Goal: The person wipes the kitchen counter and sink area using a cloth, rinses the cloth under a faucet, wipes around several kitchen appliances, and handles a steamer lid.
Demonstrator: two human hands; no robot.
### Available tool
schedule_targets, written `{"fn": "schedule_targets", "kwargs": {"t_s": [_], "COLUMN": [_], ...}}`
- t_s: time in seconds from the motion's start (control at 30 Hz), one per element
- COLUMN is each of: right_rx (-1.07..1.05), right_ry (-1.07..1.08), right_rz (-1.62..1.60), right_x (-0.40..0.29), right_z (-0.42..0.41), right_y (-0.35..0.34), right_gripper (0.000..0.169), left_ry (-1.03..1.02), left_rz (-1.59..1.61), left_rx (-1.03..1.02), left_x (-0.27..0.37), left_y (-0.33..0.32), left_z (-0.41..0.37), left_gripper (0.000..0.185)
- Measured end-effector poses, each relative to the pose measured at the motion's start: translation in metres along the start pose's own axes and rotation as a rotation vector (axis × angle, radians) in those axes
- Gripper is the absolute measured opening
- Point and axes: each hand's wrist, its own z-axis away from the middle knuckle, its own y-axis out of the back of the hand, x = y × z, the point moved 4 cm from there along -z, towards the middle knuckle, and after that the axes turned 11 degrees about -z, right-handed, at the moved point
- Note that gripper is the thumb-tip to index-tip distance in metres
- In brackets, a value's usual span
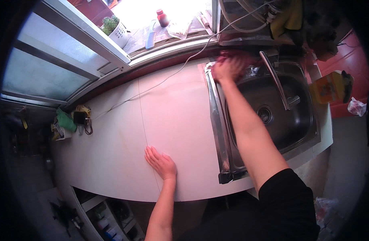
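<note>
My right hand (231,68) presses a dark red cloth (243,57) on the back left corner of the stainless steel sink (296,129); hand and cloth are blurred. Silvery foil tape (216,117) runs along the sink's left edge, and the curved faucet (274,78) stands right of the hand. My left hand (161,162) lies flat, palm down, on the white countertop (178,120) near its front edge, across a thin seam, and holds nothing.
A thin cable (172,73) crosses the back of the countertop to a black adapter (79,117). Behind the window frame (172,47) stand a potted plant (116,31), a comb (150,35) and a red-capped bottle (162,18). A yellow-orange package (327,87) is right of the sink.
</note>
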Motion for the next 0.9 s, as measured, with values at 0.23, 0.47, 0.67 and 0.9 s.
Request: {"fn": "schedule_targets", "kwargs": {"t_s": [0.23, 0.47, 0.67, 0.9], "right_rx": [-0.369, -0.181, -0.399, -0.201], "right_ry": [0.749, 0.515, 0.724, 0.759], "right_rz": [-0.3, -0.137, -0.406, -0.642], "right_x": [-0.058, -0.018, -0.082, -0.05], "right_z": [0.086, 0.035, 0.098, 0.031], "right_y": [0.027, 0.008, 0.004, 0.092], "right_gripper": [0.054, 0.058, 0.053, 0.017], "left_ry": [0.003, 0.017, 0.004, 0.032], "left_rz": [-0.024, 0.02, 0.023, -0.002], "left_rx": [0.007, -0.033, -0.026, -0.01], "left_x": [-0.001, 0.003, 0.008, -0.002], "left_y": [0.0, 0.001, 0.005, 0.0], "left_z": [-0.001, -0.001, -0.005, 0.001], "left_gripper": [0.056, 0.057, 0.059, 0.058]}}
